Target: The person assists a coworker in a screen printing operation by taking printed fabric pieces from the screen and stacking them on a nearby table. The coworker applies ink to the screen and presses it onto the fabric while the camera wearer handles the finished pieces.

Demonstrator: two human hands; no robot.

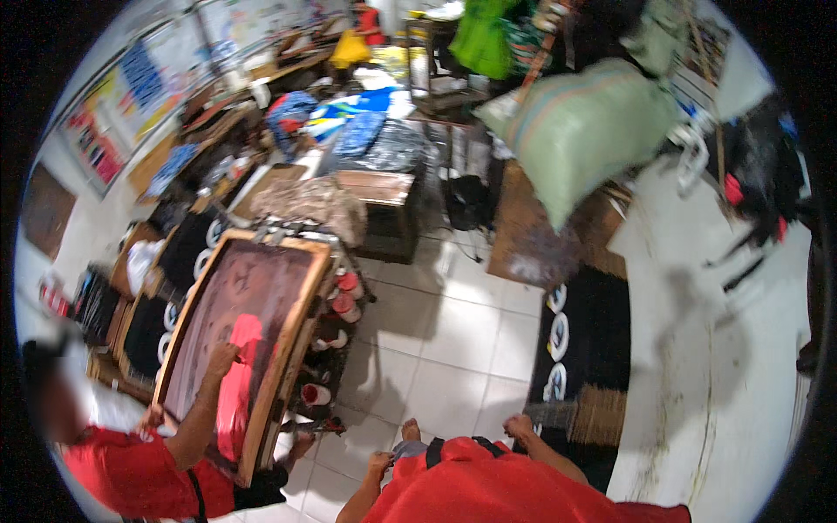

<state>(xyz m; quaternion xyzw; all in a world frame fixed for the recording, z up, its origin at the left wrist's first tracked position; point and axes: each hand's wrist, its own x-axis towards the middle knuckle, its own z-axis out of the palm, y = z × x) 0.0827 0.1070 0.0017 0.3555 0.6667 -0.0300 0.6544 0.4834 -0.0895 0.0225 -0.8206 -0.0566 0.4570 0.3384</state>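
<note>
Near the lower edge my left hand (379,463) hangs beside my red shirt (488,488), its fingers curled in and nothing seen in them. My right hand (519,426), also with curled fingers, is out to the other side, close to the near end of black printed cloth pieces (593,327). Those pieces lie in a row on boards to my right, with round white prints along their left side. No object shows in either hand. One bare foot (411,430) is on the tiled floor between my hands.
At left a co-worker in a red shirt (131,471) reaches over a wood-framed printing screen (209,301) with red ink (234,397) on it. Ink containers (345,305) stand along its right side. A stuffed pale green sack (593,131) rests on a brown table (523,231).
</note>
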